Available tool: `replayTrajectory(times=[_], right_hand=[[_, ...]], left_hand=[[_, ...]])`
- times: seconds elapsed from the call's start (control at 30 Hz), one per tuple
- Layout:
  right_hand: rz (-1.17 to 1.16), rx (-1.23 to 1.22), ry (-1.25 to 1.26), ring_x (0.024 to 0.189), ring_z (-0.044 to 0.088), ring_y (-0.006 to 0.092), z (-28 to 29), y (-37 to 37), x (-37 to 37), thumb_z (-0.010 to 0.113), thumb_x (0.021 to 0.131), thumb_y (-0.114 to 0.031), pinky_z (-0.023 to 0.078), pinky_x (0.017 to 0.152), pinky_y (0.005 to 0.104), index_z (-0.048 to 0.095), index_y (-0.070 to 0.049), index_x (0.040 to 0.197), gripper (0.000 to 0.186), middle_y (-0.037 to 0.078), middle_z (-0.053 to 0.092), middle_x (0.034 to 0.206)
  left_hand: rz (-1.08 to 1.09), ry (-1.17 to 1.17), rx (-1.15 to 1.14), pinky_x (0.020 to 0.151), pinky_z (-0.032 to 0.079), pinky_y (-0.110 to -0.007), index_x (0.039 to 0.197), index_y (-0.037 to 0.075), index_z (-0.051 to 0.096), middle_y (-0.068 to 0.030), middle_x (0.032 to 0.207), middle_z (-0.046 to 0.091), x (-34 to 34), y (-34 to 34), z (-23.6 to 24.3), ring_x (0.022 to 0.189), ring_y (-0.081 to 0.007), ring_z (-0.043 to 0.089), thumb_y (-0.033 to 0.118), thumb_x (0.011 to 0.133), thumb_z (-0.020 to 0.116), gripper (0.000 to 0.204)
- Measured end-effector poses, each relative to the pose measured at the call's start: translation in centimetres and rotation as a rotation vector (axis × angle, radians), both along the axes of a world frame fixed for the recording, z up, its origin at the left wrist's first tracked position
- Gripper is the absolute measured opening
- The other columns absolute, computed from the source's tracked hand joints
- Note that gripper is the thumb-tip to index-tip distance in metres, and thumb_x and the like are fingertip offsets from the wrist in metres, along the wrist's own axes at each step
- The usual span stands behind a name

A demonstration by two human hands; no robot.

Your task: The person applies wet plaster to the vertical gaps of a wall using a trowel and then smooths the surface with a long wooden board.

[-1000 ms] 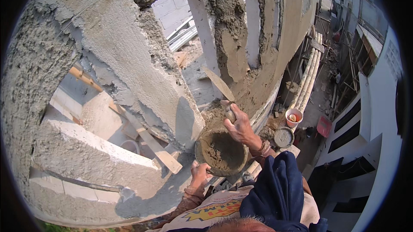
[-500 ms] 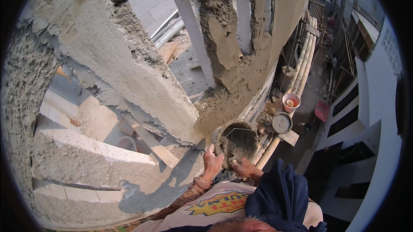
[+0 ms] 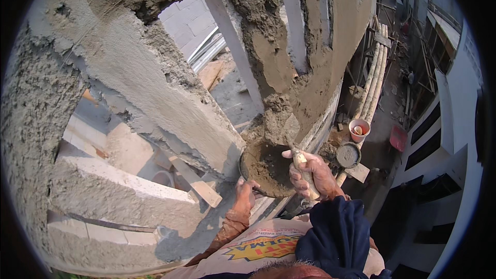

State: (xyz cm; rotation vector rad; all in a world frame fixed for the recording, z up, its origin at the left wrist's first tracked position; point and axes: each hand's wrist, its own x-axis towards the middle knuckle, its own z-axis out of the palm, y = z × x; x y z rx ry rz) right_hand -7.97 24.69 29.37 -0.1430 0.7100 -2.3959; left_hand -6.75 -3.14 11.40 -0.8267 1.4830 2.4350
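My left hand (image 3: 245,194) grips the near-left rim of a round bucket (image 3: 274,194) that holds wet grey mortar (image 3: 262,169). In my right hand (image 3: 323,176) is a trowel (image 3: 292,127), its pale handle wrapped by my fingers. The blade is up beyond the bucket and carries a lump of wet mortar (image 3: 278,114). That lump is against or just in front of the foot of a freshly plastered upright (image 3: 268,56); whether it touches is unclear. Openings lie between the rough concrete uprights of the wall.
Bamboo poles (image 3: 373,82) run along the wall at right. A pink-white pail (image 3: 359,129) and a round container of grey material (image 3: 348,155) stand there. A red container (image 3: 398,138) lies lower down. Beyond the wall is a loose board (image 3: 196,182).
My right hand has risen from inside the bucket, bringing up the trowel with mortar toward the wall. The left hand still holds the bucket, which has shifted slightly in view.
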Motion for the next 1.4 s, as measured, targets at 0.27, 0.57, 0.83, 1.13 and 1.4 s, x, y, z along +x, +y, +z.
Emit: replayTrajectory(times=[0.27,0.57,0.83,1.13,1.4], right_hand=[[-1.352,0.083,0.746,0.060,0.056,0.0110,15.1,-1.1,-10.5,0.062,0.098,-0.012,0.049,0.050,0.0256,0.039,0.004,0.144,0.055,0.008,0.061,0.093],[-1.011,0.854,1.048,0.080,0.061,0.0206,2.2,-5.8,-20.0,0.061,0.093,-0.010,0.052,0.076,0.0329,0.053,0.005,0.129,0.040,0.014,0.062,0.091],[-0.601,0.733,0.714,0.053,0.055,0.0099,7.3,1.7,-18.9,0.047,0.108,-0.038,0.046,0.045,0.0279,0.058,0.003,0.112,0.042,0.003,0.054,0.069],[-0.475,0.596,0.803,0.049,0.055,0.0141,11.7,-3.6,-26.8,0.041,0.108,-0.047,0.048,0.043,0.0294,0.055,0.000,0.098,0.050,0.005,0.054,0.066],[-0.460,0.523,0.405,0.047,0.051,0.0144,1.3,-8.0,-23.1,0.041,0.107,-0.048,0.045,0.041,0.0308,0.052,-0.005,0.097,0.045,0.004,0.053,0.067]], left_hand=[[0.109,0.052,-0.187,0.058,0.063,-0.041,0.111,0.008,0.052,-0.0113,0.096,0.064,1.7,1.9,2.4,0.073,-0.0260,0.068,0.003,0.080,0.057,0.032],[0.163,0.015,-0.224,0.051,0.059,-0.035,0.105,0.008,0.055,-0.0077,0.088,0.063,3.4,1.8,-0.7,0.064,-0.0208,0.065,0.009,0.079,0.061,0.026],[0.156,0.037,-0.136,0.055,0.062,-0.038,0.105,0.008,0.055,-0.0084,0.092,0.063,0.1,4.2,-1.7,0.070,-0.0237,0.067,0.004,0.075,0.062,0.031],[0.164,0.140,-0.118,0.049,0.059,-0.034,0.115,0.009,0.052,-0.0078,0.092,0.065,-0.3,6.1,-2.1,0.065,-0.0187,0.065,0.009,0.084,0.058,0.031],[0.149,0.027,-0.152,0.056,0.064,-0.046,0.116,0.007,0.051,-0.0114,0.091,0.065,-1.3,5.6,-2.4,0.070,-0.0240,0.068,0.002,0.082,0.052,0.034]])
